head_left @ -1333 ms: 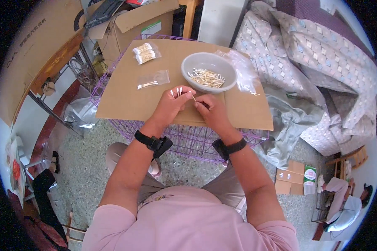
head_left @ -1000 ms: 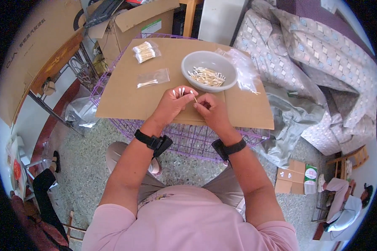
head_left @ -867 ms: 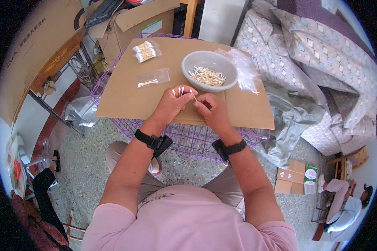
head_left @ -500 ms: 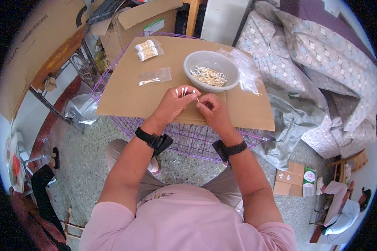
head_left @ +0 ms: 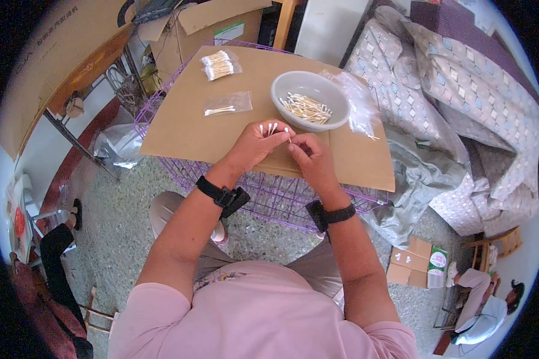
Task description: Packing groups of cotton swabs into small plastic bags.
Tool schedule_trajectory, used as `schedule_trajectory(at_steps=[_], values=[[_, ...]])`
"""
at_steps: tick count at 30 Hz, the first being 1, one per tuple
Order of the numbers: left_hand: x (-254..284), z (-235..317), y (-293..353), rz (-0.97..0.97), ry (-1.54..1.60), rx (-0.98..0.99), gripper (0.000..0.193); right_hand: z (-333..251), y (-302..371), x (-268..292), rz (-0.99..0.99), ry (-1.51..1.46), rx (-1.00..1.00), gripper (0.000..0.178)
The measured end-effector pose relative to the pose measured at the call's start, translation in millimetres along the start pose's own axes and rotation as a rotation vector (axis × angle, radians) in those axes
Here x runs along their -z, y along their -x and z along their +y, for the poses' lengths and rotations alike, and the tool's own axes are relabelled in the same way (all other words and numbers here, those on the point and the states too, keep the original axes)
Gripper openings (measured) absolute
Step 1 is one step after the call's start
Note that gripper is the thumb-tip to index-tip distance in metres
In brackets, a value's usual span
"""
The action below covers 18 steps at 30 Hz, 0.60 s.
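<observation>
Several white-tipped cotton swabs (head_left: pixel 272 128) stick up from my left hand (head_left: pixel 253 147), which is closed around their sticks. My right hand (head_left: pixel 315 160) meets it, thumb and forefinger pinching the lower end of a swab (head_left: pixel 287 132) that the left fingers also touch. Just beyond the hands stands a grey bowl (head_left: pixel 279 87) with a loose heap of cotton swabs (head_left: pixel 307 109). To its left lies a clear plastic bag (head_left: pixel 240 102) with a few swabs in or on it. Farther back, packed swabs (head_left: pixel 218 64) are bundled in clear plastic.
A cardboard sheet (head_left: pixel 182 134) covers a purple wire crate (head_left: pixel 269 194). Clear plastic bags (head_left: pixel 361 109) lie right of the bowl. Patterned cloth (head_left: pixel 431 78) drapes at the right; an opened carton (head_left: pixel 194 39) stands behind. Other people sit at far left and at right (head_left: pixel 488 317).
The whole view has shifted slightly, so the table items sit a little differently in the picture. My hands stay together, with the swabs still in the left one.
</observation>
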<state>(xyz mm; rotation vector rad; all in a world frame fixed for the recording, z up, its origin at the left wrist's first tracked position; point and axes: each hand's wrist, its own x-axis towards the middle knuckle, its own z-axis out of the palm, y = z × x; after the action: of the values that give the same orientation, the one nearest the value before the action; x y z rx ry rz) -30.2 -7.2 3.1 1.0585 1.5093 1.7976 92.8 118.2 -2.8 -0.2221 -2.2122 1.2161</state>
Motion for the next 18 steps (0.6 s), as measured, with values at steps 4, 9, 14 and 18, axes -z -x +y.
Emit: schedule_trajectory(at_steps=[4,9,14,18], values=[[2.6,2.9,0.5,-0.021,0.032,0.035,0.018,-0.9,0.4,0.0,0.005,-0.063,-0.029,0.009],[4.2,-4.6,-3.0,-0.059,0.080,0.009,0.020,3.6,0.3,-1.3,0.056,-0.219,-0.040,0.012],[3.8,-3.0,-2.6,-0.070,-0.076,0.041,0.020,-6.5,0.3,2.1,0.126,-0.254,0.026,0.016],[6.1,-9.5,-5.6,-0.133,-0.144,-0.007,0.018,-7.0,1.0,6.5,0.026,-0.160,0.079,0.013]])
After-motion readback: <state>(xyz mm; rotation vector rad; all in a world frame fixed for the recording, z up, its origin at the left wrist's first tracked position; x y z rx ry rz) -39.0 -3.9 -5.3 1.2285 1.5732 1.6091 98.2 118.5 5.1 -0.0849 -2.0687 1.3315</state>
